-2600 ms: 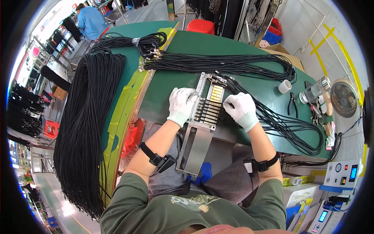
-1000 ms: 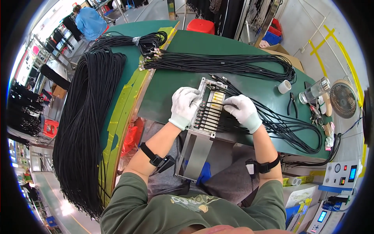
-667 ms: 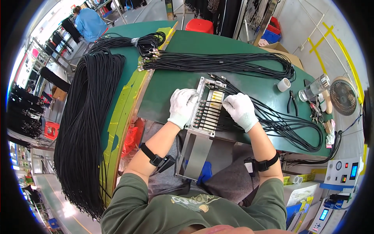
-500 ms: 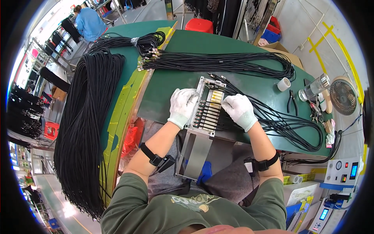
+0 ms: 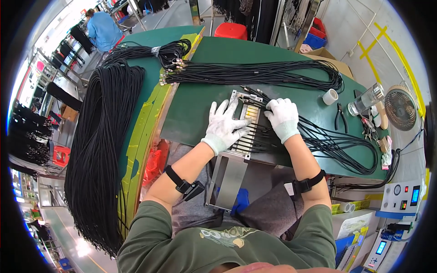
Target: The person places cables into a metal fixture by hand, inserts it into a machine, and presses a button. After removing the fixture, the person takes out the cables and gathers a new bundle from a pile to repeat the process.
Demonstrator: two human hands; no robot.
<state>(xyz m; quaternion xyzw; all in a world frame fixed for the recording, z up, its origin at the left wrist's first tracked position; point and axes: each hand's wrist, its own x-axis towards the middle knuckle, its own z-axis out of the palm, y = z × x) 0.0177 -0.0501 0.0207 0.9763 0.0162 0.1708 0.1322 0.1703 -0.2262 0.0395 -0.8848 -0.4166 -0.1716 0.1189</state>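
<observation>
A metal fixture (image 5: 232, 101) with a row of narrow slots lies in front of me, its lower plate (image 5: 231, 181) reaching over my lap. Black cable ends sit side by side in several slots, and pale yellow strips show in the upper part. My left hand (image 5: 224, 127), in a white glove, rests across the fixture with its fingers spread and covers part of the row. My right hand (image 5: 283, 120), also gloved, is at the fixture's right side, its fingers curled onto a black cable. From there the loose black cables (image 5: 339, 143) loop away to the right.
Another cable bundle (image 5: 259, 73) lies along the back of the green table (image 5: 195, 107). A thick black cable bundle (image 5: 102, 150) hangs over the left side. At right are pliers (image 5: 340, 119), a white roll (image 5: 330, 97), a glass jar (image 5: 367, 101) and a fan (image 5: 401, 109).
My left hand has moved right from the fixture's left edge onto the row and spread its fingers. My right hand has shifted slightly up, to the cables beside the fixture's upper part.
</observation>
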